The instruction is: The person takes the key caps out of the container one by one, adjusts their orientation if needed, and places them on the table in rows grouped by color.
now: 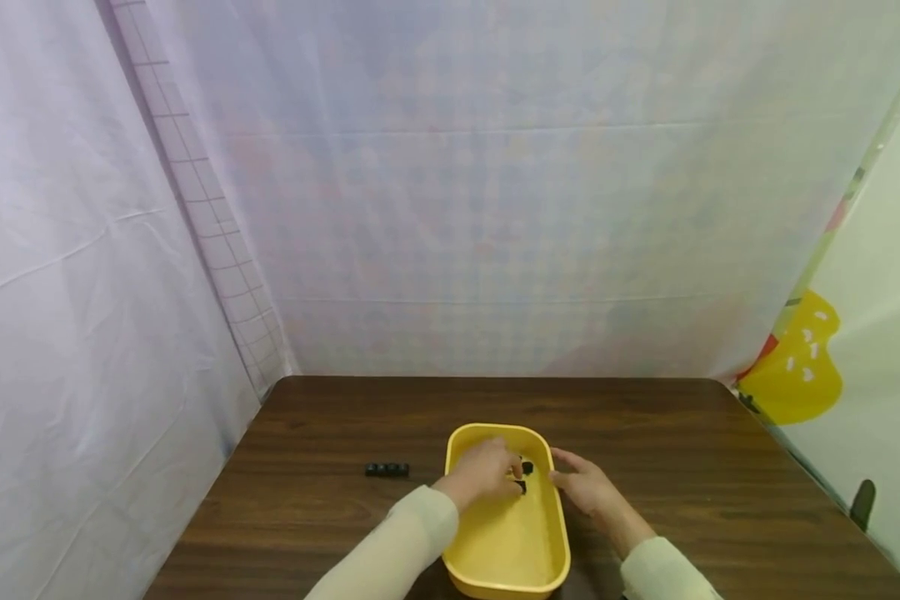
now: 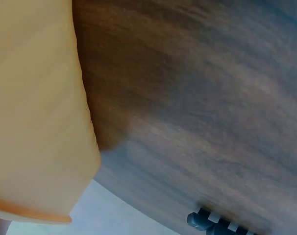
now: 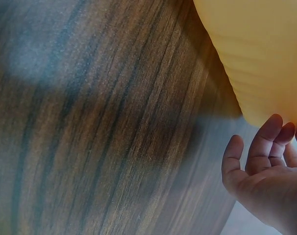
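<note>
And here, the left grip (image 1: pixel 487 471) is seen down inside the yellow tray (image 1: pixel 506 546), fingers bent, right over the small black pieces (image 1: pixel 527 468) on the tray floor. The pieces are found just at its fingertips, to the right of them; whether one is pinched cannot be told, since the view is partly blocked by the fingers themselves. Over on the other flank, the tray's right side is met by the right grip (image 3: pixel 266 188): fingers loosely bent and spread, fingertips set against the outer wall near the rim. So the tray is flanked and filled, one grip within, one without!

Out to the left of the left grip, well apart from it, a segmented black strip (image 1: pixel 387 470) is laid flat on the brown table (image 1: pixel 330 433). Far off to the right of the right grip, a yellow print (image 1: pixel 791 358) is carried by the white hanging cloth (image 1: pixel 881 358), its little white marks too small to be made out.
</note>
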`<state>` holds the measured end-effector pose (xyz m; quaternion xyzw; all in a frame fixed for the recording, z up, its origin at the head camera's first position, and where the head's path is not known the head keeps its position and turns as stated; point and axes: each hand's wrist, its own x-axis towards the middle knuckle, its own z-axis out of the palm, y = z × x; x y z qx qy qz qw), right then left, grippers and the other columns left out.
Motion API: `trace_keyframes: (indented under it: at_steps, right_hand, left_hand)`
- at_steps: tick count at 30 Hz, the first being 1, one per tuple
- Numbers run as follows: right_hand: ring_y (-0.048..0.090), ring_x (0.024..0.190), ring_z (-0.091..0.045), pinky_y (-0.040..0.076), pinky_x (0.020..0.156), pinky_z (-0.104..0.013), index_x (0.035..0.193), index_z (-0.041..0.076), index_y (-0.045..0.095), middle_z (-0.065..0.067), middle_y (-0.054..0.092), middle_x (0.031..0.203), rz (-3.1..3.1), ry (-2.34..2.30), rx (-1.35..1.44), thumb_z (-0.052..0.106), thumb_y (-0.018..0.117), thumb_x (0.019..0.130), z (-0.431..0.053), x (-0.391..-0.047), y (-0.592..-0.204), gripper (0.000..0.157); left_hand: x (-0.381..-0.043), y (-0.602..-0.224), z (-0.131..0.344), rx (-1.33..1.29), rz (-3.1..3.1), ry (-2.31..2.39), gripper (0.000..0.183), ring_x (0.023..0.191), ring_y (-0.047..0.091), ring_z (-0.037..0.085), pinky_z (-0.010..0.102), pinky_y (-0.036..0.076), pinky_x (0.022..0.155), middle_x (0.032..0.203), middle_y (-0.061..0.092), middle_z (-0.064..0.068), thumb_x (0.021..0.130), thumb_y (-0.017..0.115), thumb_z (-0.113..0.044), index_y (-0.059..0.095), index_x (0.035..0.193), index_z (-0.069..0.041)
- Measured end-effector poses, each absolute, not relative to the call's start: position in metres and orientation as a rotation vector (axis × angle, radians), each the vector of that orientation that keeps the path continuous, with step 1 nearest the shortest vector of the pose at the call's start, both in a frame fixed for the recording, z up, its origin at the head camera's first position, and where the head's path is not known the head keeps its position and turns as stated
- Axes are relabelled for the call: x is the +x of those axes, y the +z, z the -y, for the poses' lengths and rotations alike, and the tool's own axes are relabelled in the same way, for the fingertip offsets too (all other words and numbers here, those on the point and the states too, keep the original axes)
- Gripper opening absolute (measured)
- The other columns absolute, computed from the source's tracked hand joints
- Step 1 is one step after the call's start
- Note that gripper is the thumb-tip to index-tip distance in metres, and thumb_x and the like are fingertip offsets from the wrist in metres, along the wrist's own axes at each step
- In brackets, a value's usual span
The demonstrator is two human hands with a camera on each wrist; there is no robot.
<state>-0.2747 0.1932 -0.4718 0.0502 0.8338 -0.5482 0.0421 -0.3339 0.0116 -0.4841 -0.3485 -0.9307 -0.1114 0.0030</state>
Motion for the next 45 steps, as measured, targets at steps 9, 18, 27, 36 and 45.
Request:
trace_keyframes:
  at_steps: [9, 18, 27, 36, 45]
  right_hand:
    - [0.059, 0.113, -0.038, 0.049, 0.093, -0.049, 0.146, -0.005, 0.042, -0.03, 0.052, 0.135, -2.54, -1.661, 0.154, 0.011, 0.055, 0.099, -0.194, -0.275, -0.475, 0.051]
    - [0.06, 0.111, -0.034, 0.048, 0.094, -0.048, 0.143, -0.003, 0.048, -0.029, 0.053, 0.135, -2.545, -1.684, 0.182, 0.011, 0.058, 0.096, -0.193, -0.276, -0.478, 0.05]
    - [0.062, 0.104, -0.033, 0.05, 0.091, -0.047, 0.14, -0.01, 0.046, -0.031, 0.057, 0.127, -2.554, -1.72, 0.156, 0.003, 0.055, 0.097, -0.188, -0.275, -0.474, 0.046]
    - [0.061, 0.107, -0.033, 0.049, 0.092, -0.049, 0.142, -0.008, 0.046, -0.032, 0.052, 0.133, -2.553, -1.697, 0.177, 0.006, 0.054, 0.098, -0.19, -0.277, -0.474, 0.047]
    - [0.054, 0.116, -0.039, 0.044, 0.098, -0.053, 0.143, -0.008, 0.044, -0.035, 0.044, 0.14, -2.569, -1.67, 0.183, 0.006, 0.055, 0.098, -0.19, -0.276, -0.471, 0.049]
  left_hand:
    - [-0.33, -0.486, -0.011, -1.108, 2.93, -0.212, 0.029, 0.087, 0.049, 0.007, 0.023, 0.045, 0.073, 0.099, 0.058, -0.005, 0.092, 0.07, -0.041, 0.075, 0.113, -0.022]
    - [-0.329, -0.495, -0.009, -1.046, 2.956, -0.33, 0.029, 0.082, 0.046, 0.007, 0.024, 0.043, 0.067, 0.097, 0.052, -0.005, 0.09, 0.073, -0.04, 0.075, 0.114, -0.024]
    - [-0.329, -0.482, -0.006, -0.974, 2.84, -1.091, 0.019, 0.065, 0.056, 0.005, 0.021, 0.048, 0.061, 0.082, 0.067, -0.001, 0.086, 0.074, -0.006, 0.073, 0.105, -0.002]
    - [-0.325, -0.473, 0.002, -0.865, 2.758, -1.595, 0.023, 0.057, 0.065, 0.023, 0.027, 0.054, 0.052, 0.069, 0.061, 0.001, 0.082, 0.07, 0.01, 0.071, 0.104, 0.007]
    - [-0.326, -0.468, 0.009, -0.723, 2.748, -1.688, 0.021, 0.072, 0.058, 0.011, 0.027, 0.052, 0.064, 0.082, 0.064, 0.0, 0.085, 0.074, 0.001, 0.073, 0.105, -0.001]
